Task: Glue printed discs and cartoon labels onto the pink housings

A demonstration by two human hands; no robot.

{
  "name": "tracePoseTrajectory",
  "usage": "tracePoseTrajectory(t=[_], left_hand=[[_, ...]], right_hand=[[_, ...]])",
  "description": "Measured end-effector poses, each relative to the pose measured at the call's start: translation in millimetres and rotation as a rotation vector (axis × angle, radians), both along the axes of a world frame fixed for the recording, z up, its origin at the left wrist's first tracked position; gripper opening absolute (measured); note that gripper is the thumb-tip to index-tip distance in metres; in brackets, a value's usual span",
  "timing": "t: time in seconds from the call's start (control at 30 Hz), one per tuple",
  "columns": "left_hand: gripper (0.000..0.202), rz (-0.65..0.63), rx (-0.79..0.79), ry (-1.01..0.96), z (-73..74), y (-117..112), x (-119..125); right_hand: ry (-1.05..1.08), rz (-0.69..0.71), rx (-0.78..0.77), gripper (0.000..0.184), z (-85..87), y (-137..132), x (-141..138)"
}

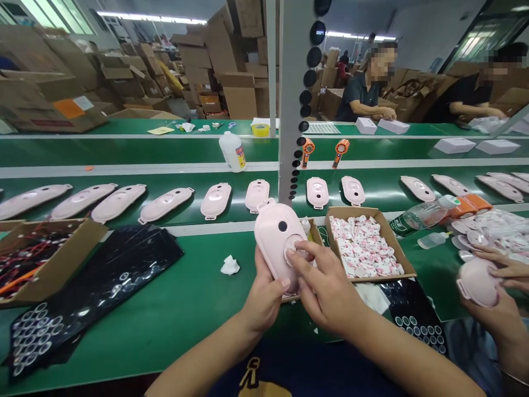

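Observation:
In front of me, my left hand (264, 292) is wrapped round a pale pink oval plastic shell (273, 231), tilted up with its loop end away from me. A black round spot sits near the shell's upper half. My right hand (326, 286) grips the shell's lower right side. Its index finger presses on a round pale disc (292, 248) set in the shell's face. Part of a cardboard box shows behind the shell. To the right, a box of small white and pink pieces (366, 245) stands close to my right hand.
Similar pink shells (215, 199) line the green conveyor belt (185, 212). A white bottle (232, 151) and orange handheld fans (342, 148) stand farther back. Black sheets with clear rings (95, 286) and a box of wires (45, 253) lie left. At right, a co-worker's hands (496, 298) hold another shell.

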State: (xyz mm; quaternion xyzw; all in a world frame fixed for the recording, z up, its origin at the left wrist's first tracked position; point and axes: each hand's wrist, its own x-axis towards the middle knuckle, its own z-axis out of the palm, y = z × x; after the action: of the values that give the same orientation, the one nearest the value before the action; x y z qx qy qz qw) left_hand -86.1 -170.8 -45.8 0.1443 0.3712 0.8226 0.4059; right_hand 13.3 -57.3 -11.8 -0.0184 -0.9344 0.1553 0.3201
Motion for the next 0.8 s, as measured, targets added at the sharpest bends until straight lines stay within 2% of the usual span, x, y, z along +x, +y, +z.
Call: tracePoseTrajectory(t=[0.13,0.33,0.4,0.43,0.5,0.57,0.6,0.7,0.73,0.8], left_hand=[[0.100,0.045,-0.019,-0.004,-3.0,1.5,1.8],[0.097,-0.038,-0.066,-0.039,4.7,-4.5,-3.7],[0.094,-0.032,-0.066,-0.038,6.3,-6.0,-5.9],[0.093,-0.013,-0.059,-0.039,7.0,-6.5,-6.5],[0.092,0.050,-0.025,-0.039,9.1,-6.8,-5.9],[0.093,0.127,0.037,-0.024,12.0,-6.0,-2.2],[0.092,0.160,0.069,-0.012,13.3,-5.3,0.6],[0.086,0.206,0.124,0.022,14.6,-2.6,9.5],[0.086,0.194,0.119,0.033,13.8,-2.3,11.0],[0.095,0.098,0.054,0.054,10.9,-4.1,9.3]], right_hand=[[0.028,0.030,-0.046,0.032,4.4,14.6,-7.4],[0.070,0.037,-0.093,0.010,5.8,21.1,-20.4],[0.145,-0.006,-0.111,0.013,-0.1,22.6,-19.8],[0.184,-0.038,-0.151,0.024,-5.3,23.4,-18.2],[0.173,-0.070,-0.346,0.058,-19.4,23.2,-12.8],[0.049,-0.008,-0.678,0.084,-35.8,17.3,-6.5],[-0.013,0.046,-0.857,0.089,-43.2,11.5,-4.0],[-0.078,0.216,-1.298,0.084,-54.2,-13.1,-1.5],[-0.075,0.266,-1.391,0.077,-53.0,-20.8,-2.3],[-0.013,0.331,-1.479,0.063,-44.4,-29.0,-4.5]])
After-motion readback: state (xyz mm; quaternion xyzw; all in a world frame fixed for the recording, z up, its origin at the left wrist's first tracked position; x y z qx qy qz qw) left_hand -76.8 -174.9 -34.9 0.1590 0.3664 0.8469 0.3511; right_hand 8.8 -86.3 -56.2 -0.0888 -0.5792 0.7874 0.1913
